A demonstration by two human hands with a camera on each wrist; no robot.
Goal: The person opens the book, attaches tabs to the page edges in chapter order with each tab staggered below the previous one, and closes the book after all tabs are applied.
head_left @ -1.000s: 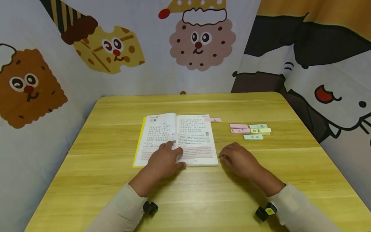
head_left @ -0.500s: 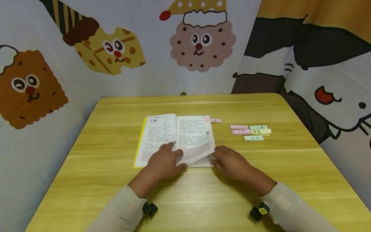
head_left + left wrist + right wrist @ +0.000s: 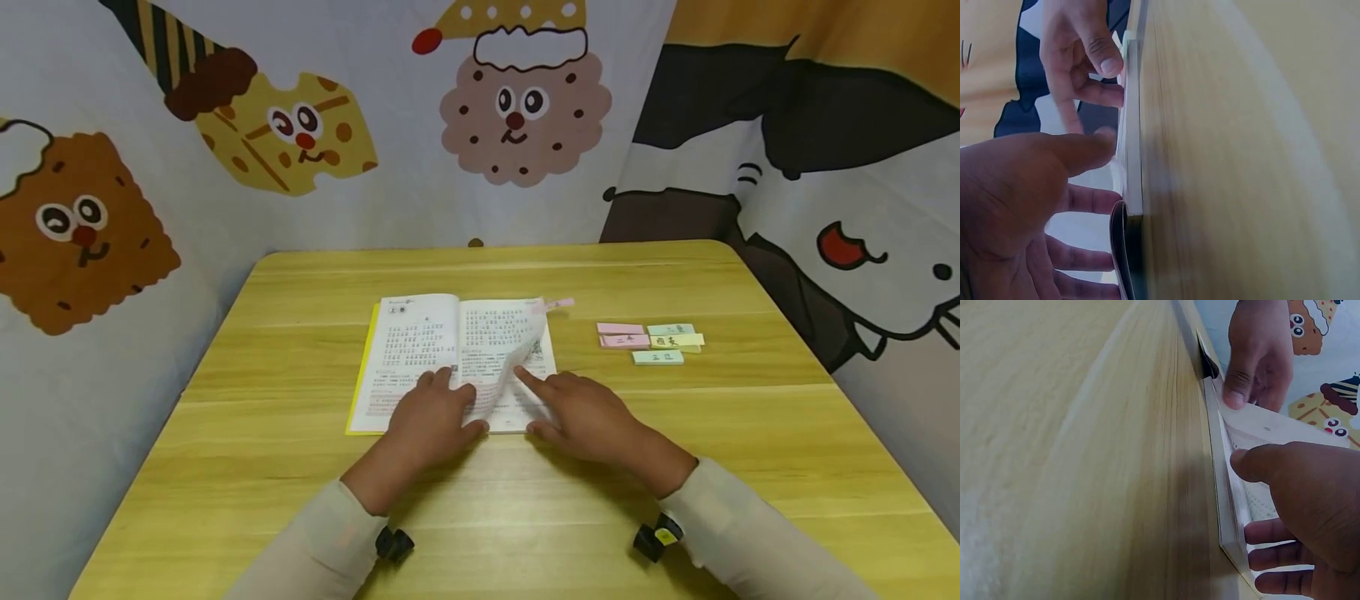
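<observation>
An open book [image 3: 415, 342] with printed pages lies on the table, a yellow edge showing along its left side. My left hand [image 3: 431, 417] rests on the lower left page by the spine, fingers spread and thumb near the bottom edge. On the right side, one page [image 3: 513, 360] is lifted at its lower corner and curls leftward. My right hand [image 3: 600, 421] pushes it with a straight index finger, while the thumb lies by the lower right corner. The other right fingers [image 3: 1275, 556] touch the page beneath. A pink sticky tab [image 3: 558, 303] sticks out from the lifted page's upper right.
Right of the book lie several handwritten paper slips: pink ones [image 3: 625, 341], green ones [image 3: 658, 357] and a yellow one [image 3: 686, 339]. The wooden table [image 3: 300, 500] meets a cartoon-printed cloth [image 3: 420, 208] at the back and sides.
My right hand has moved left from beside the book onto its right page. The page's lower right corner has lifted and curled leftward, tilting the pink tab. The left hand stays nearly still.
</observation>
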